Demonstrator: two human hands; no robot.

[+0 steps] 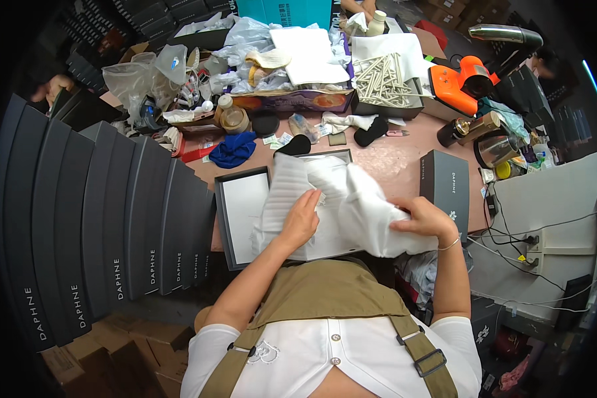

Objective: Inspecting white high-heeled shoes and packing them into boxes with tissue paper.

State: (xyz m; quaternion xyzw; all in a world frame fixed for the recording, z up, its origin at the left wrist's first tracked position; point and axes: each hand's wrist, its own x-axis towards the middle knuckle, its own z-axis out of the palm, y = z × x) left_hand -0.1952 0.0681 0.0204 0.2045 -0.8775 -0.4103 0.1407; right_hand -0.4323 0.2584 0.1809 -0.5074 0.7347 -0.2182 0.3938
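Observation:
An open dark grey shoebox [223,222] with a white inside lies in front of me. White tissue paper [282,192] spreads over it in creased folds, partly smeared by motion on the right. My left hand [301,220] rests on the paper, fingers pressed together at a fold, with a small pale bit at the fingertips. My right hand [423,217] pinches the bunched right end of the tissue paper between thumb and fingers, beyond the box's right side. Whatever lies under the paper is hidden.
Tall stacked dark shoeboxes [99,219] stand at the left. A closed shoebox [448,182] stands at the right. Behind are a blue cloth [233,150], black pads [371,131], a box of pale sticks [381,79], an orange tool [454,89] and cables [504,235].

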